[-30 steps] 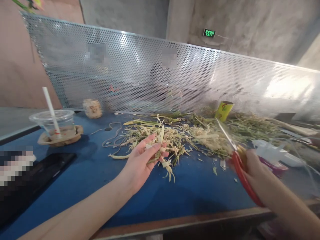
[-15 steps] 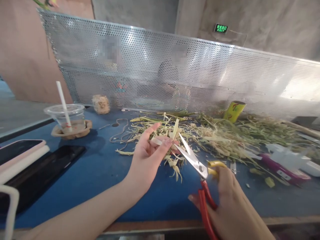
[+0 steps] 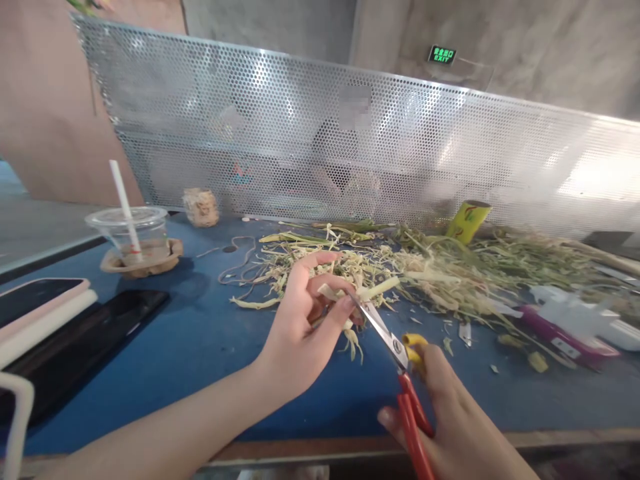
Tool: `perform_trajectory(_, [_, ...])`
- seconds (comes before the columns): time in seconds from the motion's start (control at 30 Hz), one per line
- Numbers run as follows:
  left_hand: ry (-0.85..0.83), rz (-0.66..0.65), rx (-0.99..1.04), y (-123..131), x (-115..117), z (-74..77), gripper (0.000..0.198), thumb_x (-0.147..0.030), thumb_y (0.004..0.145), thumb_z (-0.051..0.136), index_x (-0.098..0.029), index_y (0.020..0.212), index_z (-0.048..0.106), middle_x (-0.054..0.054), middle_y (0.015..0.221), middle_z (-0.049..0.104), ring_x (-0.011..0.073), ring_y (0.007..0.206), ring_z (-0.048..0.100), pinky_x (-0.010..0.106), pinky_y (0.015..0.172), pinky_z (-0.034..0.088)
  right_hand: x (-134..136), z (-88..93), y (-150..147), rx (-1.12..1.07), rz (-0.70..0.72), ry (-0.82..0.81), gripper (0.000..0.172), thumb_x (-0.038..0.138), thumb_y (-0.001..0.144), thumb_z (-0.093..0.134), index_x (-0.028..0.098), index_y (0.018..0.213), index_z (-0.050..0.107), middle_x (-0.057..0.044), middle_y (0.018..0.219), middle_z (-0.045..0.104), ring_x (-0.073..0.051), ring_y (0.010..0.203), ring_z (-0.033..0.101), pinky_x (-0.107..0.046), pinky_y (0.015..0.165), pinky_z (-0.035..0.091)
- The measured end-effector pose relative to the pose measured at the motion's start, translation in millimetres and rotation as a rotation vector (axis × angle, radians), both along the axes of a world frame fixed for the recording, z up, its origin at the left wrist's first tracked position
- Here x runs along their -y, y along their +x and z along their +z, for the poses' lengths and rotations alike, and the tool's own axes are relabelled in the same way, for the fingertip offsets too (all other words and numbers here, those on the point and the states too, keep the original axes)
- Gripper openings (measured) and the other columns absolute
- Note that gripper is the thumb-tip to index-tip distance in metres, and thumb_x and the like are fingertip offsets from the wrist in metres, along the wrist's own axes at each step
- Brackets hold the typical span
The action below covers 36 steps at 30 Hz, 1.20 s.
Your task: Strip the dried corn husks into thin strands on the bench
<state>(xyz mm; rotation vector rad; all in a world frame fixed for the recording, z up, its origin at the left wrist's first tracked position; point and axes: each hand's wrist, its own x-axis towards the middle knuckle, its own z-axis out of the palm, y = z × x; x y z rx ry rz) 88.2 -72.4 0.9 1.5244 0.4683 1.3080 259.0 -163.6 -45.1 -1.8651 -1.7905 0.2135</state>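
Between the thumb and fingers of my left hand (image 3: pixel 305 320) is a pale, leaf-like plant strip (image 3: pixel 381 287); its light green end sticks out to the right. My right hand (image 3: pixel 450 407) grips scissors (image 3: pixel 395 345) with red handles, one loop of them yellow. The blades are nearly closed, and their tips reach the strip right beside my left fingertips. Whether the blades have cut into it, I cannot tell. Behind and below my left hand lies a loose heap of pale shredded plant strips (image 3: pixel 285 267).
At the left are a plastic cup (image 3: pixel 127 230) with a straw and a dark phone (image 3: pixel 95 340). A yellow-green can (image 3: pixel 469 222) leans among dry stalks (image 3: pixel 530 267) at the right, near a purple tool (image 3: pixel 565 339). A perforated metal screen (image 3: pixel 280 133) stands behind the blue table (image 3: pixel 240 400).
The scissor blades have gone from spread to nearly closed at the strip. The strip's free end, upright before, now points right. My right hand has shifted slightly left.
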Motion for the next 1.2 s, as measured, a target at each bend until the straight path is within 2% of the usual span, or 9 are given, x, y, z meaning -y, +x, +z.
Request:
perform_trajectory(0.13, [0.068,-0.001,-0.064,1,-1,-1.6,0.034,-0.016,0.083,0.05,-0.025,0.112,0.034,-0.003,0.081,0.058,0.0078,0.063,0.056,0.02,0.061,0.047,3,-0.6,1,-0.058,-0.026,-0.018,0.049,0.043,0.068,0.056,0.019,0.107,0.038,-0.012,0.097,0.061,-0.025,0.091,0.061,-0.031,0.07,0.05])
perform_trajectory(0.23, [0.143,0.026,-0.104,1,-2,-0.4,0.034,-0.015,0.083,0.049,-0.027,0.112,0.035,-0.002,0.082,0.059,0.0081,0.062,0.056,0.02,0.061,0.046,8,-0.8,-4,-0.136,-0.094,-0.013,0.045,0.042,0.066,0.055,0.019,0.103,0.042,-0.01,0.093,0.062,-0.025,0.088,0.061,-0.032,0.072,0.05])
perform_trajectory(0.33, [0.18,-0.024,-0.165,3,-1,3.3,0.034,-0.015,0.084,0.048,-0.026,0.112,0.034,-0.001,0.083,0.059,0.0096,0.065,0.058,0.022,0.063,0.046,11,-2.2,-6,-0.204,-0.129,0.045,0.047,0.041,0.065,0.055,0.018,0.105,0.044,-0.01,0.094,0.063,-0.024,0.089,0.061,-0.032,0.074,0.049])
perform_trajectory(0.43, [0.192,-0.089,-0.231,9,-1,8.0,0.035,-0.017,0.085,0.046,-0.025,0.116,0.033,0.001,0.084,0.058,0.012,0.069,0.059,0.025,0.067,0.047,12,-4.3,1,-0.23,-0.093,0.09,0.052,0.041,0.067,0.055,0.017,0.111,0.044,-0.012,0.1,0.062,-0.025,0.093,0.06,-0.031,0.077,0.049])
perform_trajectory(0.53, [0.164,-0.118,-0.278,17,-3,12.9,0.043,-0.02,0.085,0.045,-0.024,0.125,0.028,0.002,0.083,0.057,0.0141,0.07,0.059,0.029,0.069,0.047,12,-2.9,11,-0.204,-0.031,0.027,0.049,0.043,0.069,0.056,0.018,0.109,0.046,-0.012,0.101,0.063,-0.024,0.09,0.061,-0.03,0.073,0.05])
perform_trajectory(0.67, [0.176,-0.167,-0.376,31,-7,20.3,0.062,-0.018,0.085,0.043,-0.026,0.137,0.011,0.003,0.087,0.056,0.0141,0.072,0.054,0.033,0.071,0.045,11,6.6,16,-0.262,-0.069,0.013,0.034,0.044,0.073,0.052,0.02,0.097,0.047,-0.005,0.084,0.064,-0.019,0.074,0.061,-0.026,0.064,0.049])
perform_trajectory(0.8, [0.18,-0.24,-0.442,47,-13,27.4,0.073,-0.015,0.085,0.042,-0.028,0.139,-0.006,0.004,0.091,0.054,0.0132,0.074,0.052,0.032,0.068,0.044,11,15.6,20,-0.274,-0.137,0.028,0.024,0.043,0.075,0.047,0.022,0.084,0.047,0.003,0.061,0.054,-0.014,0.054,0.053,-0.023,0.053,0.043])
perform_trajectory(1.0, [0.161,-0.298,-0.521,75,-26,33.3,0.081,-0.021,0.084,0.045,-0.025,0.138,-0.015,0.005,0.089,0.058,0.0142,0.071,0.055,0.031,0.064,0.043,10,16.0,42,-0.271,-0.161,-0.018,0.028,0.05,0.075,0.04,0.022,0.069,0.041,0.002,0.059,0.051,-0.014,0.053,0.048,-0.024,0.049,0.038])
perform_trajectory(1.2, [0.195,-0.385,-0.582,110,-43,35.1,0.086,-0.02,0.082,0.047,-0.018,0.137,-0.02,0.006,0.087,0.061,0.0146,0.071,0.055,0.029,0.063,0.041,9,17.6,63,-0.237,-0.288,0.011,0.03,0.05,0.072,0.041,0.022,0.061,0.04,0.003,0.051,0.045,-0.013,0.048,0.044,-0.023,0.048,0.036])
